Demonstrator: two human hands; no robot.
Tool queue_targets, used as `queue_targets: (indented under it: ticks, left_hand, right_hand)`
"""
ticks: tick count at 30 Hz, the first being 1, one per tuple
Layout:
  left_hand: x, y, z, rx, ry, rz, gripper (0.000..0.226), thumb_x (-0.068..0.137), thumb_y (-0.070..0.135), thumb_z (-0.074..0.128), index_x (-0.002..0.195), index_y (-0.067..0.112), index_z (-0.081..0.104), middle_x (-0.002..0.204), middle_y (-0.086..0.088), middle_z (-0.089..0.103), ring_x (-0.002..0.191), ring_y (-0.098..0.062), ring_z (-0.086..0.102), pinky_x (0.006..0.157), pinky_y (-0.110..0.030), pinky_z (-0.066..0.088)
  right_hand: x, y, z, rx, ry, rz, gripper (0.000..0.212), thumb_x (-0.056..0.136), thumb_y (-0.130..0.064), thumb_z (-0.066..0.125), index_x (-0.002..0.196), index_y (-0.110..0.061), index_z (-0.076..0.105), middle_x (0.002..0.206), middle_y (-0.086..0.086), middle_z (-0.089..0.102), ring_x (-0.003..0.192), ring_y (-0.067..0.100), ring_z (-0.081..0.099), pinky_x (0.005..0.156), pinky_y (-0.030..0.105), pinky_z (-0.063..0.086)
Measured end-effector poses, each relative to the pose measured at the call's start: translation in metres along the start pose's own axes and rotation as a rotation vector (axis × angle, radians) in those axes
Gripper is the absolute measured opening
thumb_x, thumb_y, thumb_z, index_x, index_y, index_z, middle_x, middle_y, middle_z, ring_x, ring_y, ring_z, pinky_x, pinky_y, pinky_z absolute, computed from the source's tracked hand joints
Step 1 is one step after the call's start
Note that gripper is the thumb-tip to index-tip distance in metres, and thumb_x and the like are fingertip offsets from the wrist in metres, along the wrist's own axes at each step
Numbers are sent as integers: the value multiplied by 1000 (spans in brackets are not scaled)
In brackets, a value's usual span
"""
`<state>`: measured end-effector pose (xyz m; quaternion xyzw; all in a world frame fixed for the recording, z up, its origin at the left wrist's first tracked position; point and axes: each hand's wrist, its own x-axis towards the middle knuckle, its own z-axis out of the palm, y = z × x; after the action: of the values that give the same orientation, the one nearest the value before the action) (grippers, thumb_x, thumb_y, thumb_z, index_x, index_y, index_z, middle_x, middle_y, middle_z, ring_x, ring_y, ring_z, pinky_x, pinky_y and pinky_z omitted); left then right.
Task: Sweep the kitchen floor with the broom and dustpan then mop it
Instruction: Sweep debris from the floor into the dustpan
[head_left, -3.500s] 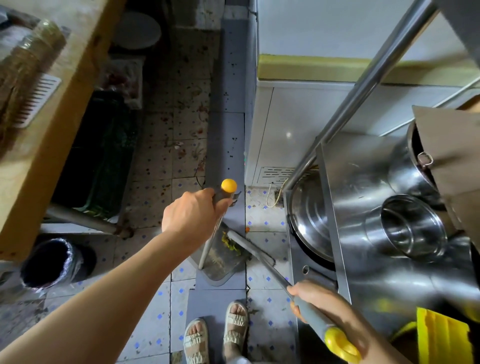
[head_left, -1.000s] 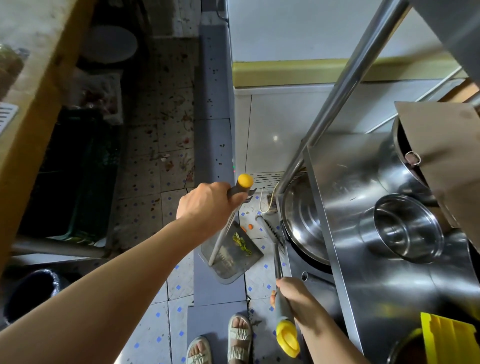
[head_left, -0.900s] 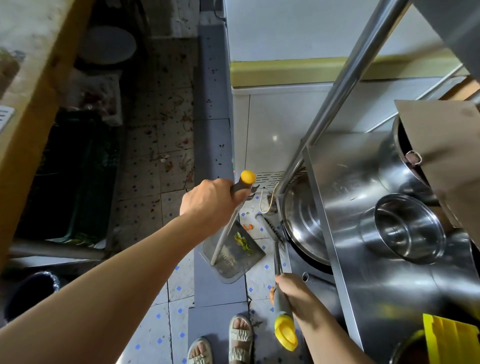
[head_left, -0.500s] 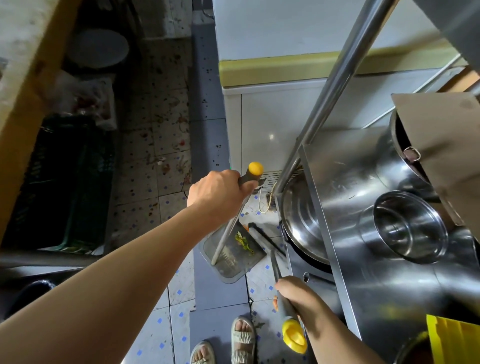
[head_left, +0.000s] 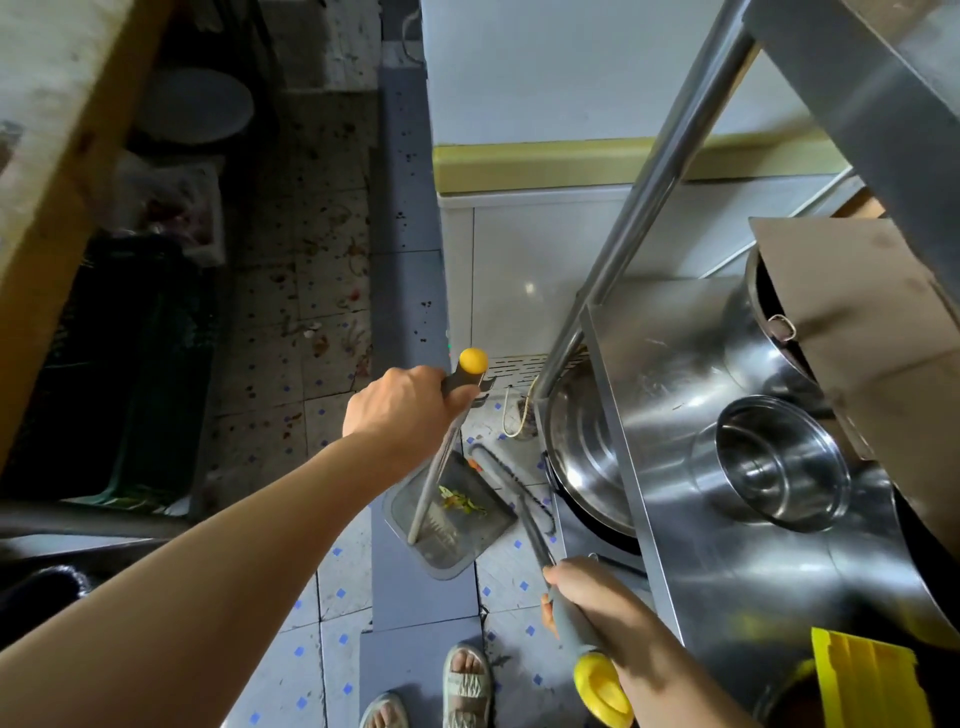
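Note:
My left hand (head_left: 402, 408) grips the top of the dustpan's long metal handle, which ends in a yellow knob. The grey dustpan (head_left: 457, 525) stands on the tiled floor below it and holds green and yellow scraps (head_left: 460, 503). My right hand (head_left: 597, 597) grips the grey broom handle just above its yellow end cap. The broom head (head_left: 511, 486) lies along the dustpan's right edge, beside the steel counter's base. A small orange scrap (head_left: 474, 464) lies by the far end of the broom head.
A steel counter (head_left: 737, 571) with pots and a large basin stands on the right, its slanted leg close to the dustpan. A white chest freezer (head_left: 545, 249) is ahead. A wooden table edge and a dark green crate are on the left. The floor (head_left: 322, 291) ahead is stained. My sandalled feet show at the bottom.
The broom head has swung from by the counter leg to the dustpan's right edge. My right hand dropped and tilted the handle. My left hand and the dustpan stayed about where they were.

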<state>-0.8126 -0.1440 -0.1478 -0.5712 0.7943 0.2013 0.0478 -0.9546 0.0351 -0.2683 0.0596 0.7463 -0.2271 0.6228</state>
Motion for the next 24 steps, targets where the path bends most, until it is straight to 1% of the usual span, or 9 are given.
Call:
queue_targets:
  ticks: [2, 4, 6, 9, 11, 14, 17, 19, 24]
  left_hand:
    - [-4, -7, -1, -7, 16, 0, 44, 92, 62, 32, 78, 23, 46, 68, 3, 47, 70, -22, 49, 59, -29, 34]
    - [-8, -11, 2, 3, 35, -4, 44, 92, 62, 32, 78, 24, 46, 70, 3, 47, 70, -23, 48, 61, -29, 35]
    - [-8, -11, 6, 14, 50, -5, 44, 92, 63, 32, 78, 23, 45, 68, 4, 46, 69, -23, 49, 61, -29, 36]
    - [-5, -10, 10, 5, 68, -6, 44, 92, 63, 32, 78, 23, 45, 69, 3, 48, 69, -23, 50, 62, -29, 38]
    - [-5, -11, 11, 0, 79, -6, 44, 92, 62, 32, 78, 23, 47, 71, 2, 50, 69, -23, 51, 62, -29, 39]
    - [-7, -15, 10, -8, 87, -16, 44, 93, 61, 33, 80, 22, 49, 72, 2, 50, 70, -23, 50, 61, -30, 37]
    - [-14, -15, 10, -4, 76, -15, 45, 92, 62, 33, 83, 21, 51, 69, 3, 48, 69, -23, 51, 60, -30, 37]
    - [-19, -14, 10, -7, 60, -13, 45, 92, 62, 32, 83, 21, 50, 69, 3, 48, 68, -22, 51, 60, -30, 38]
    - [-38, -30, 13, -13, 52, -25, 45, 91, 63, 31, 81, 22, 48, 76, 1, 55, 69, -23, 52, 61, -29, 39]
  right_hand:
    - [17, -8, 6, -18, 78, 0, 30, 96, -3, 39, 66, -4, 42, 56, 12, 45, 48, 21, 45, 49, 27, 35]
    - [33, -21, 14, -71, 123, -9, 30, 97, -4, 38, 67, -4, 41, 57, 13, 45, 49, 22, 45, 50, 28, 34]
    - [39, -22, 18, -148, 89, -25, 27, 97, -5, 37, 71, -4, 44, 61, 15, 49, 51, 23, 49, 52, 28, 39]
    - [29, -10, 21, -234, 50, -2, 28, 96, -6, 35, 70, -6, 44, 62, 13, 51, 50, 21, 51, 54, 23, 43]
    - [25, 4, 17, -199, 0, -4, 27, 95, -5, 39, 69, -6, 43, 60, 13, 48, 47, 20, 49, 54, 24, 41]
    - [15, 16, 3, -159, 2, 33, 26, 93, -5, 48, 67, -8, 43, 56, 9, 44, 47, 19, 42, 51, 24, 35]
    - [1, 16, -7, -190, 9, 30, 25, 93, -12, 52, 69, -9, 46, 56, 7, 47, 44, 17, 47, 44, 19, 40]
    - [-7, 12, -7, -192, 11, 43, 25, 94, -13, 51, 70, -7, 48, 56, 8, 51, 42, 16, 49, 44, 22, 41]
    - [-14, 3, 4, -313, 44, -13, 34, 96, -4, 42, 62, -4, 39, 56, 11, 43, 50, 21, 41, 49, 27, 31]
